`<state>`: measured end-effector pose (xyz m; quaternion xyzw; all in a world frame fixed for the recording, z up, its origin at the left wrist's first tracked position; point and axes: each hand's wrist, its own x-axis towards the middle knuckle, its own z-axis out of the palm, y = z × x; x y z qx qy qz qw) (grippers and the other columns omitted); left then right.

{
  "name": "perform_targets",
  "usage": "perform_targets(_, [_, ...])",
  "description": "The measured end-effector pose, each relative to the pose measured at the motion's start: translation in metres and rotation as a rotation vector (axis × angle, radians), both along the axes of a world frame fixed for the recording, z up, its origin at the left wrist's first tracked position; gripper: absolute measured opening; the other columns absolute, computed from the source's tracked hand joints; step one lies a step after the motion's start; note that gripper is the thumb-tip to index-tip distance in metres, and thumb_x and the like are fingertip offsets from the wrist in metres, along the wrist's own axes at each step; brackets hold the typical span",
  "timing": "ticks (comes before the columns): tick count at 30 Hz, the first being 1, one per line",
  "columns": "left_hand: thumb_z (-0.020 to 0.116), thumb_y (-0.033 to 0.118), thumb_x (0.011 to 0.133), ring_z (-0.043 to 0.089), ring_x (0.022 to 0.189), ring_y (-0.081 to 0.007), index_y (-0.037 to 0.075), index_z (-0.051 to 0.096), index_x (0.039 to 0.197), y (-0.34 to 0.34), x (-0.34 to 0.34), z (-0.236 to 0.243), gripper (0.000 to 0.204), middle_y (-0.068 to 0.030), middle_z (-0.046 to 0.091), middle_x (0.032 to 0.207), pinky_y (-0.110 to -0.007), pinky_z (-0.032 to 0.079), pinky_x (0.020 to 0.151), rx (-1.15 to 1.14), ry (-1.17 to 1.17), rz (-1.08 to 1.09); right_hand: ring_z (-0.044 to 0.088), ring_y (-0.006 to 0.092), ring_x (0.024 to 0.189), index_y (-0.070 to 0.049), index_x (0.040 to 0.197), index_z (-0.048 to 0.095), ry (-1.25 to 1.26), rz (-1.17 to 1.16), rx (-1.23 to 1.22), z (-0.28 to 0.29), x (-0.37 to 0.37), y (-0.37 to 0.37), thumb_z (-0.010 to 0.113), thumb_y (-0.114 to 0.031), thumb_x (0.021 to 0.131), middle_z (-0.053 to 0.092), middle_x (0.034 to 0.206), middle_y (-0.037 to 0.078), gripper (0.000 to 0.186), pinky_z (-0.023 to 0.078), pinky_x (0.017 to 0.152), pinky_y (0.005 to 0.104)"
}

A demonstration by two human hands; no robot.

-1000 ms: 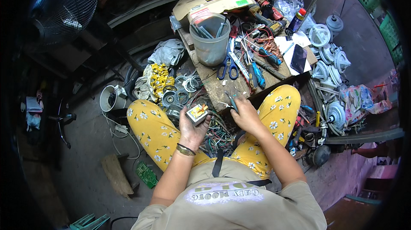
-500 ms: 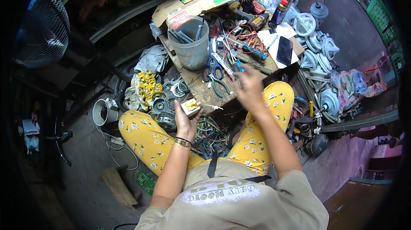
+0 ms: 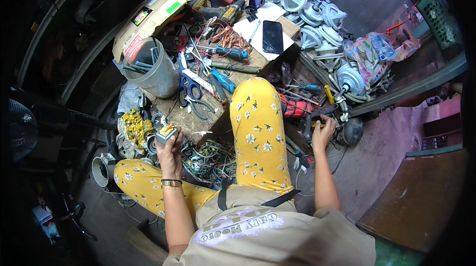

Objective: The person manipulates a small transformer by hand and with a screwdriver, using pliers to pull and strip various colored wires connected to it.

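My left hand [image 3: 170,156] is closed round a small transformer-like block [image 3: 167,134], grey at the sides with a yellow-orange top. It is held up beside the near left corner of the wooden worktop [image 3: 191,123]. On the far side of my raised right knee, my right hand [image 3: 323,133] reaches low among tools. Its fingers are curled at a yellow-handled tool [image 3: 316,125], whose kind I cannot make out. Close by lie a red tool case or body [image 3: 296,106] and a dark round motor-like part [image 3: 353,131].
On the worktop are a plastic bucket [image 3: 166,75], blue-handled scissors [image 3: 188,87], pliers [image 3: 202,110], blue screwdrivers [image 3: 223,81], a power drill [image 3: 230,12] and a phone [image 3: 272,37]. Tangled wires [image 3: 210,159] lie below it. White pump-like parts [image 3: 322,33] pile up at the right.
My right hand has left the worktop and gone down to the tools at the right. My view has turned rightward. My left hand still holds the block, now tilted differently.
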<state>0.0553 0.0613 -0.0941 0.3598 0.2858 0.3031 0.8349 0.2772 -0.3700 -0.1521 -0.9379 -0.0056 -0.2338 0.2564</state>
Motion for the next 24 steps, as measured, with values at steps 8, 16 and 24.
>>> perform_targets(8, [0.08, 0.008, 0.072, 0.055, 0.108, -0.0247, 0.004, 0.057, 0.116, -0.014, 0.018, -0.02, 0.05, -0.009, 0.056, 0.114, -0.035, 0.044, 0.097, 1.261, 0.547, 0.099, 0.045, 0.0389, 0.118, -0.003, 0.119, 0.053, 0.081, -0.05, -0.195, 0.005, 0.017, 0.022, 0.074, -0.017, 0.078, 0.047, 0.128, 0.021, 0.049, 0.038, 0.099, 0.0492])
perform_targets(16, [0.081, 0.02, 0.074, 0.054, 0.109, -0.0337, 0.004, 0.053, 0.118, -0.011, 0.019, -0.038, 0.054, -0.0156, 0.058, 0.114, -0.042, 0.042, 0.094, 1.105, 0.616, 0.097, 0.055, 0.0317, 0.105, -0.01, 0.1, 0.066, 0.39, 0.507, -0.701, 0.014, 0.087, -0.01, 0.071, -0.035, 0.082, 0.067, 0.103, 0.01, 0.031, 0.031, 0.103, 0.064])
perform_targets(24, [0.071, 0.026, 0.084, 0.046, 0.118, -0.0394, 0.001, 0.037, 0.128, -0.012, 0.007, -0.039, 0.061, -0.021, 0.049, 0.123, -0.048, 0.035, 0.098, 1.248, 0.787, -0.051, 0.057, 0.0344, 0.076, 0.004, 0.092, 0.06, 0.308, 0.372, -0.09, 0.045, 0.117, -0.069, 0.056, -0.024, 0.097, 0.062, 0.083, 0.021, 0.029, 0.044, 0.072, 0.0399])
